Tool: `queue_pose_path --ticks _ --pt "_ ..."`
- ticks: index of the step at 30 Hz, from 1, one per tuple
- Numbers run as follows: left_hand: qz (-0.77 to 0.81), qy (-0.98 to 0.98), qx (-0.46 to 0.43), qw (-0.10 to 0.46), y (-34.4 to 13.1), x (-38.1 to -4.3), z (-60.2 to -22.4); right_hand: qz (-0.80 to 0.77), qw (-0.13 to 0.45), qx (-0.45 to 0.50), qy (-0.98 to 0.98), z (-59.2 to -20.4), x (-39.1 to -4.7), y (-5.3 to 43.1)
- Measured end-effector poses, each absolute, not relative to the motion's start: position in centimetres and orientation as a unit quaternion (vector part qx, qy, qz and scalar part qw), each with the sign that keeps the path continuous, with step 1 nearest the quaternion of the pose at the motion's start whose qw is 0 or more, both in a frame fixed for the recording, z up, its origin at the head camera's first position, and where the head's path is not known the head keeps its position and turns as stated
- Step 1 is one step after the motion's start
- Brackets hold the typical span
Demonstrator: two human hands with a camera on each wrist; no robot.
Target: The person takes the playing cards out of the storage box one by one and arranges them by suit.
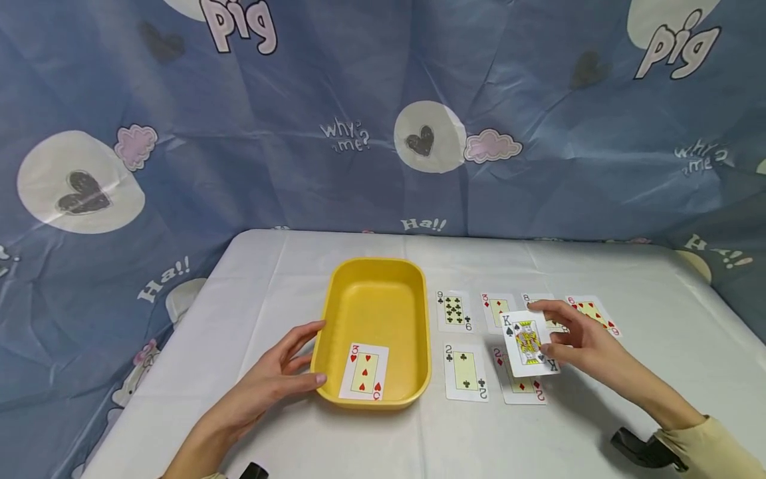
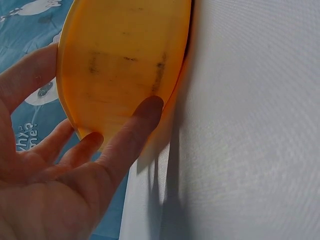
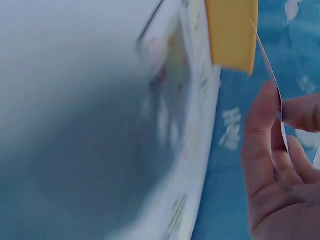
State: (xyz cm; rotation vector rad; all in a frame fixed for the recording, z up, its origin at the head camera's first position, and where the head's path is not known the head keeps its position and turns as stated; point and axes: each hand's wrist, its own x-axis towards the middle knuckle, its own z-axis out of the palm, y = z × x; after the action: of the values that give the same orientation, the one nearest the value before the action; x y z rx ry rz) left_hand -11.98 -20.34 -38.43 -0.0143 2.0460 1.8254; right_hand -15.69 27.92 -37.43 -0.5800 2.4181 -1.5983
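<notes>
My left hand (image 1: 272, 379) rests against the left side of a yellow plastic tray (image 1: 425, 332), fingertips at the rim. In the left wrist view the thumb (image 2: 132, 132) touches the tray's outer wall. A three of hearts (image 1: 364, 372) lies face up inside, at the near end. My right hand (image 1: 583, 342) pinches a king of spades (image 1: 526, 339) between thumb and fingers, raised over the table to the right of the tray. Beneath it, a two of diamonds (image 1: 522, 392) is partly covered. The right wrist view shows the held king nearly edge-on.
Right of the tray, a nine of clubs (image 1: 453, 311), a three of diamonds (image 1: 495, 309), a half-hidden eight (image 1: 532, 298) and a red six (image 1: 592, 313) form the far row. A two of clubs (image 1: 467, 372) lies nearer. A blue printed cloth (image 1: 359, 186) hangs behind the white table.
</notes>
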Motion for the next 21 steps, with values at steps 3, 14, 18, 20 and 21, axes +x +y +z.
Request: queue_pose_path --ticks 3,14,18,20,21 --pt "0.652 0.732 -0.006 0.198 -20.4 -12.0 -38.4 -0.523 0.086 -0.192 0.826 -38.1 -15.1 29.6" --pt "0.655 0.729 0.001 0.198 -20.5 -11.8 -38.4 -0.327 0.041 -0.161 0.93 -39.8 -14.1 32.9" --pt "0.657 0.727 0.007 0.2 -20.5 -11.9 -38.4 -0.27 0.044 -0.152 0.95 -39.9 -13.9 33.0" --pt "0.657 0.726 0.009 0.2 -20.4 -11.9 -38.4 -0.255 0.042 -0.154 0.954 -40.1 -13.8 33.1" --pt "0.658 0.726 0.009 0.2 -20.4 -11.9 -38.4 -0.249 0.039 -0.154 0.955 -40.1 -13.8 33.1"
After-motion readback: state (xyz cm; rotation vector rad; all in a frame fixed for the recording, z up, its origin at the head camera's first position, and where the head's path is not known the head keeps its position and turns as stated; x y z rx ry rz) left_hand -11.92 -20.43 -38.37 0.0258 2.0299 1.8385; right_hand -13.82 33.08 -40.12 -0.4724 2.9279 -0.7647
